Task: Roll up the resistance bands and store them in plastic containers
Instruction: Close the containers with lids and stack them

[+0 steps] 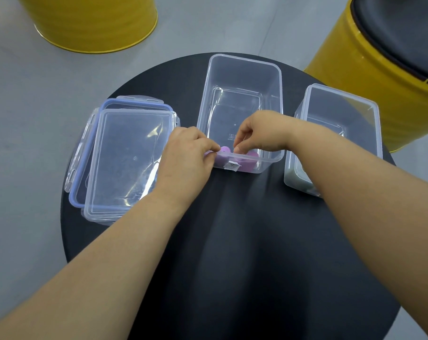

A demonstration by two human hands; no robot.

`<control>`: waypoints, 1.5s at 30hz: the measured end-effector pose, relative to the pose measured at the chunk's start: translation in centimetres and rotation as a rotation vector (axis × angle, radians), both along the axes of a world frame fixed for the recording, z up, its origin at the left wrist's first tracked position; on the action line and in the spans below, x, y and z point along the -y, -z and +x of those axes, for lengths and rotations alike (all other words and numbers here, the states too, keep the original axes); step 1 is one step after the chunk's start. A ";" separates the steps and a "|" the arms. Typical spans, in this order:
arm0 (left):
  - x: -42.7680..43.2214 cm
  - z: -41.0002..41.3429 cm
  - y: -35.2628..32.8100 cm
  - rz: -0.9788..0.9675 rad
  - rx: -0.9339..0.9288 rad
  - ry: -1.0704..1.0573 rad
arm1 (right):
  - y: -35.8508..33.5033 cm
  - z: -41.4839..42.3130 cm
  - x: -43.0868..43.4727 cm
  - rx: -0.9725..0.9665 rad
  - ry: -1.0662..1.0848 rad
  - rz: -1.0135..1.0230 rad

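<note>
A rolled purple resistance band (224, 150) lies at the near end inside the middle clear plastic container (242, 69) on the round black table (232, 229). My left hand (188, 155) pinches the roll from the left, at the container's near rim. My right hand (257, 136) reaches down into the container and pinches the roll from the right. More purple band (242, 165) shows through the near wall, beside a small white label. A second clear container (340, 99) stands at the right, with something pale grey-green at its near end, partly hidden by my right forearm.
Two clear lids (124, 158), one with a blue seal, are stacked at the table's left. A yellow drum (95, 20) stands on the grey floor at the back left. A yellow drum seat with a black cushion (379, 57) is at the back right.
</note>
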State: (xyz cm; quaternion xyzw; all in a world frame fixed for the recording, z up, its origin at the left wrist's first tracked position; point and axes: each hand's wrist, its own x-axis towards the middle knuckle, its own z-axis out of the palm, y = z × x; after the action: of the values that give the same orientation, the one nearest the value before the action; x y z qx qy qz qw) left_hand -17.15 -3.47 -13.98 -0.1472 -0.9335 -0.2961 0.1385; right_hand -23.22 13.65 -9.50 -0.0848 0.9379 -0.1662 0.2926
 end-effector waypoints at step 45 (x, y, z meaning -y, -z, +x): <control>14.9 7.3 -2.4 0.774 0.595 -0.622 | 0.9 13.4 15.8 0.062 0.924 -0.962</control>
State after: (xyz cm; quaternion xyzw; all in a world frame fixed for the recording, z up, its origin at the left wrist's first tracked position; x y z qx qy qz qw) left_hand -9.88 -18.39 -11.55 0.2851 -0.7554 -0.5899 -0.0058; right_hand -9.80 -2.17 -10.45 0.2096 0.6903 -0.6766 0.1476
